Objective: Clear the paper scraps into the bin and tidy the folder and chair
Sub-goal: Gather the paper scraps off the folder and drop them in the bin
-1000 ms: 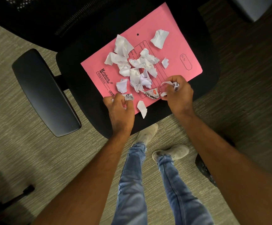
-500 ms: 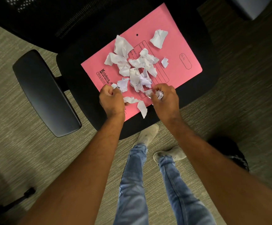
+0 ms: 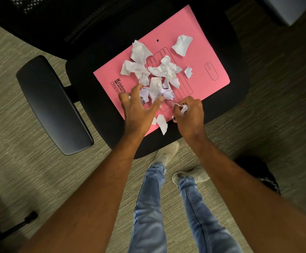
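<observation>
A pink folder (image 3: pixel 199 57) lay flat and askew on the black seat of an office chair (image 3: pixel 97 106), its near corner reaching almost to the seat's front edge. Printed in dark ink near its left corner was the brand "Krishna" over a smaller boxed line that began "Filing Sys", the rest hidden by the hand. A ruled box near the middle carried the words "Name", "Address" and "Subject", and a small badge toward the right edge read "File No". Crumpled white paper scraps (image 3: pixel 159 73) were heaped on the folder's middle, one larger wad (image 3: pixel 182 45) sat apart toward the far edge, a small bit (image 3: pixel 188 72) lay to the right of the heap, and a torn piece (image 3: pixel 162 123) hung over the near edge. The left hand (image 3: pixel 139 110) was spread over the near side of the heap, its grip released, fingers splayed and touching the scraps. The right hand (image 3: pixel 190 114) had its grip clenched round a small wad of scraps (image 3: pixel 183 108) just beside the left. The chair's armrest (image 3: pixel 51 105) stood to the left over grey-green carpet (image 3: pixel 20 152).
</observation>
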`<state>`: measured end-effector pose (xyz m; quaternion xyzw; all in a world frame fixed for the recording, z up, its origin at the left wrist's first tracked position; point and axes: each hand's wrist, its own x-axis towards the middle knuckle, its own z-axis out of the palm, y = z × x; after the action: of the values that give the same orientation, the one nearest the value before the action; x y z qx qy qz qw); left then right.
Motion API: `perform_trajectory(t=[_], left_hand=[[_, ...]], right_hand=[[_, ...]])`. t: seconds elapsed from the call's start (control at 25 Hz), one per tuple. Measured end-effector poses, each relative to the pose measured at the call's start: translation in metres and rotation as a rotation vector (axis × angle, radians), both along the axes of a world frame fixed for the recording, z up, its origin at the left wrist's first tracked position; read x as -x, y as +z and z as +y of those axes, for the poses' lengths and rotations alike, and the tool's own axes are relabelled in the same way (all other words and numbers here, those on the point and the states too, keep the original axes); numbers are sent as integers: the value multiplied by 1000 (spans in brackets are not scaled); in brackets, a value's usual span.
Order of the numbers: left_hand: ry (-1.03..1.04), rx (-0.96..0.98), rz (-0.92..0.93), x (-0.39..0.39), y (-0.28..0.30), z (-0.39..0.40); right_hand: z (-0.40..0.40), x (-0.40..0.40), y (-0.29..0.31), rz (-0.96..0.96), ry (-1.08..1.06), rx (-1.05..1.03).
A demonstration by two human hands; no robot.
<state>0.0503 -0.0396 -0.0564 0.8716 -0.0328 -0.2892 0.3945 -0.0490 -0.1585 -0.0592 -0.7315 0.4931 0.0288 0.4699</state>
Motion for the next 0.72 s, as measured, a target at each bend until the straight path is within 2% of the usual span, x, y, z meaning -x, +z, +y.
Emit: perform_trajectory(t=[0.12, 0.24, 0.4, 0.56, 0.72], left_hand=[[-134, -161, -166, 7, -12, 5], [-199, -372, -359, 12, -22, 6], [-279, -492, -551, 13, -37, 6], [-335, -492, -611, 6, -39, 7], [-315, -470, -558, -8, -31, 3]], right_hand=[[-12, 0, 6, -92, -212, -106], [-32, -11, 11, -139, -254, -136], [-62, -38, 6, -109, -43, 77], [-71, -53, 2, 12, 302, 232], [-72, -55, -5, 47, 305, 290]])
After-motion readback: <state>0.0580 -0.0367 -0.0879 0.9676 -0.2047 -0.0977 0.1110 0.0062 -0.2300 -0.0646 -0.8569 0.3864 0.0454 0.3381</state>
